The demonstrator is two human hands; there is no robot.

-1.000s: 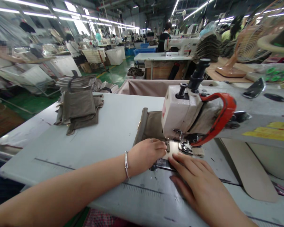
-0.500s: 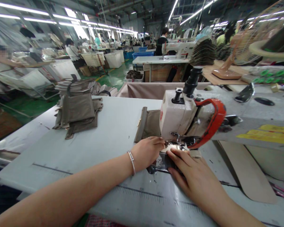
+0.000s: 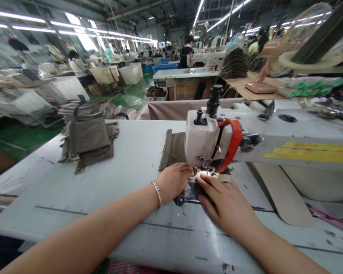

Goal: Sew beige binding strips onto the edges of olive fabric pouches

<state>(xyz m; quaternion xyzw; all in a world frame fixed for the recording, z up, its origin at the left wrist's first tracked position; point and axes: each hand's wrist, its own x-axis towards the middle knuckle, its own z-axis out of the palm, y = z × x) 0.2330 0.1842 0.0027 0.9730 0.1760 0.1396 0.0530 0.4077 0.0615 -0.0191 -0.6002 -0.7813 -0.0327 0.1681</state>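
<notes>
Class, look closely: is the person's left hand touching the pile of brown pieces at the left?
Apart: the head view shows pale tabletop between the left hand and the brown pile.

view swung rightward, more of the sewing machine arm [image 3: 277,131] showing, left hand [image 3: 173,182] and right hand [image 3: 225,205] farther in toward the machine head [image 3: 200,139], less pale material [image 3: 200,174] visible between them

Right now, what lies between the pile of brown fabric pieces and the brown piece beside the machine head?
In the head view, pale tabletop separates the pile from the brown piece, with a small dark mark nearer the piece.
</notes>
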